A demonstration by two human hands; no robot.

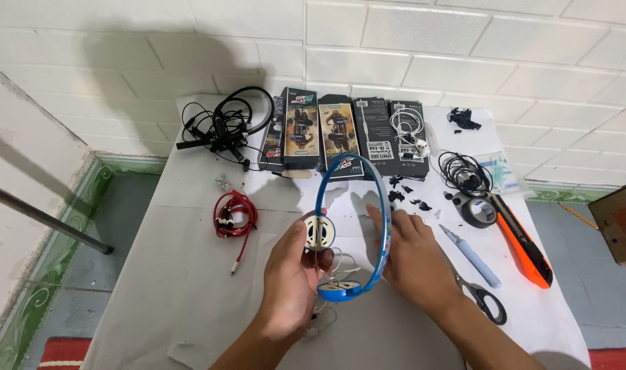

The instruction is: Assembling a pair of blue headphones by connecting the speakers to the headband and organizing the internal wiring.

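A blue headband headphone [357,175] with cream ear cups stands upright between my hands over the white table [182,288]. My left hand [293,277] grips the left ear cup [320,231] from below, thumb near its face. My right hand [410,253] rests flat on the table behind the right side of the band, fingers touching it. The lower ear cup [340,289] and a thin white cable [340,264] hang between my palms.
Several packaged earphone boxes [340,133] line the back. Black headphones with tangled cables [224,127] lie back left, red earphones [234,216] at left. Right of my hands: black cable coil [465,171], tape roll [479,211], orange utility knife [525,243], pale blue tool [472,257], scissors [485,301].
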